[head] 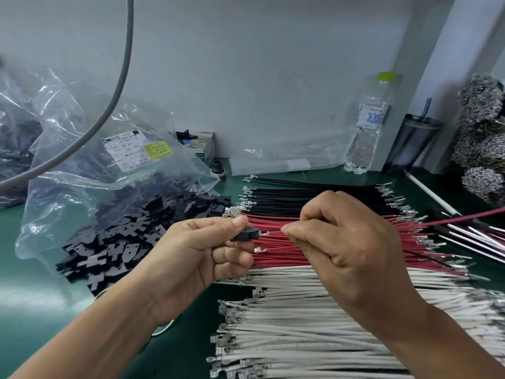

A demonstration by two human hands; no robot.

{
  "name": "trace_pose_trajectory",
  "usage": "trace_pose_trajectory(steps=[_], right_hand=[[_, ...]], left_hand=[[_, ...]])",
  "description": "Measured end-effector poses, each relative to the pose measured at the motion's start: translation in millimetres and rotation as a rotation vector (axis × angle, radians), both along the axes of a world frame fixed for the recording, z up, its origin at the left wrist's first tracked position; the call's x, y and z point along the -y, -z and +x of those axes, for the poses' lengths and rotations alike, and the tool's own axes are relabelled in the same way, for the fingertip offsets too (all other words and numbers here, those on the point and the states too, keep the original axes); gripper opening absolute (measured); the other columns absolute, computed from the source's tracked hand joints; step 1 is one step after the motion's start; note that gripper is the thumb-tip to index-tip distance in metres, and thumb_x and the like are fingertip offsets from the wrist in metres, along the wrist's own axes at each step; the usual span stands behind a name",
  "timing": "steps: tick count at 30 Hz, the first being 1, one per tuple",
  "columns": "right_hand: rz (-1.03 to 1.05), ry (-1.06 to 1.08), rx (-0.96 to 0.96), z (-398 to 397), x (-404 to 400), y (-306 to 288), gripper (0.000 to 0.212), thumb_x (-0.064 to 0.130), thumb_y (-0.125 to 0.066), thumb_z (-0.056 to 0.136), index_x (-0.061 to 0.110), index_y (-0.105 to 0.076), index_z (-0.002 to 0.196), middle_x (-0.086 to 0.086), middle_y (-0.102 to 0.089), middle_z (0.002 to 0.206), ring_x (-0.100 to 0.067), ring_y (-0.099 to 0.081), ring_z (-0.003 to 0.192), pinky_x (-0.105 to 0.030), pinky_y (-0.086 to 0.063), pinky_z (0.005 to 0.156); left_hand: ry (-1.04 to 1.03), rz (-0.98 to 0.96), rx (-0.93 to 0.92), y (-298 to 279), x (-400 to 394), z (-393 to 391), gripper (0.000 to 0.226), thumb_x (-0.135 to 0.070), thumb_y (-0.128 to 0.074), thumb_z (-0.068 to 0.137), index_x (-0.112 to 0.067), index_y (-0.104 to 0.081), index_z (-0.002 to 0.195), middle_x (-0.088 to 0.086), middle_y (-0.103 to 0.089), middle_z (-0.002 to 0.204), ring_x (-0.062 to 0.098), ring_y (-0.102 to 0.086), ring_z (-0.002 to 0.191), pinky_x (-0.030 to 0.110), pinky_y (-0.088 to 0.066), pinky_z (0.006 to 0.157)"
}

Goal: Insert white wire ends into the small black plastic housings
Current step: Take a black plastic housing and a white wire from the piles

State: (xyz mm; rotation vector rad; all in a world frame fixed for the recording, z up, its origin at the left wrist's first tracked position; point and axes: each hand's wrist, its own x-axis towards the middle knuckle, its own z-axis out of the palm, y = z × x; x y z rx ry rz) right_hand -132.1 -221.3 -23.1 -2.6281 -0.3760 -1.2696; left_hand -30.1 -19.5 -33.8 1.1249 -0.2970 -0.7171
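Far left: clear bag (82,149) with a printed label (129,151), slumped on the green bench (32,283); black housings (114,242) spill from its mouth in a loose pile. A grey cable (120,75) hangs across the bag from above. Left hand (191,258): thumb and forefinger pinch one housing (246,235), other fingers curled under; the part is held above the bench, open end facing right. A metal terminal (263,233) sits just at that opening, touching or barely entered, cannot tell which. Right hand (347,242): fingertips pinch a red wire (464,218) close behind the terminal; the wire runs out past the hand to the right edge. A second terminal (259,250) shows just below the housing on another red lead. Under the hands, wires lie side by side in three bands: black wires (300,192) at the back, red wires (278,259) in the middle, white wires (300,324) nearest, terminals on both ends. The white ones lie untouched on the bench. Behind, against the wall: a water bottle (367,124) with green cap, a dark tumbler (415,140) beside it. Far right: stacked bundles of shiny metal strip (483,132).
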Motion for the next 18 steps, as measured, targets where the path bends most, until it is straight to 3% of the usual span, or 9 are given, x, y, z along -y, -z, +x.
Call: trace_pose_trajectory(steps=[4,6,10,12,18], right_hand=[[0.046,-0.041,-0.012,2,-8,5,0.008,0.012,-0.071,0.092,0.008,-0.076,0.088,0.001,-0.059,0.081,-0.019,-0.056,0.071,-0.037,-0.049,0.053],[0.073,-0.036,-0.041,3,-11,6,0.012,0.016,-0.069,0.094,0.009,-0.076,0.089,0.002,-0.06,0.083,-0.018,-0.058,0.072,-0.036,-0.05,0.054],[0.152,0.0,-0.151,3,-6,4,0.007,0.021,-0.071,0.093,0.018,-0.077,0.094,0.009,-0.06,0.086,-0.009,-0.059,0.076,-0.03,-0.051,0.059],[0.214,-0.023,-0.212,2,-3,4,0.004,0.023,-0.073,0.091,0.021,-0.076,0.092,0.013,-0.059,0.086,-0.007,-0.058,0.076,-0.026,-0.049,0.063],[0.275,-0.091,-0.267,2,-9,4,0.01,0.024,-0.068,0.089,0.019,-0.073,0.083,0.014,-0.057,0.082,-0.008,-0.058,0.077,-0.018,-0.045,0.067]], left_hand=[[-0.024,-0.01,-0.037,1,4,-4,0.033,-0.027,-0.081,0.073,-0.003,-0.081,0.095,0.018,-0.074,0.081,0.019,-0.073,0.061,0.025,-0.06,0.055],[-0.065,0.02,0.031,-1,5,-6,0.034,-0.03,-0.08,0.072,-0.004,-0.081,0.095,0.02,-0.075,0.085,0.022,-0.074,0.064,0.026,-0.061,0.057],[-0.207,0.195,0.551,-4,5,-12,0.028,-0.033,-0.082,0.072,-0.021,-0.082,0.097,0.013,-0.079,0.084,0.024,-0.076,0.067,0.024,-0.06,0.06],[-0.207,0.228,0.673,-5,4,-13,0.022,-0.031,-0.083,0.072,-0.023,-0.082,0.092,0.01,-0.078,0.075,0.023,-0.074,0.06,0.023,-0.059,0.056],[-0.157,0.216,0.587,-4,0,-9,0.019,-0.024,-0.085,0.068,-0.015,-0.082,0.085,0.016,-0.076,0.07,0.031,-0.075,0.059,0.03,-0.062,0.056]])
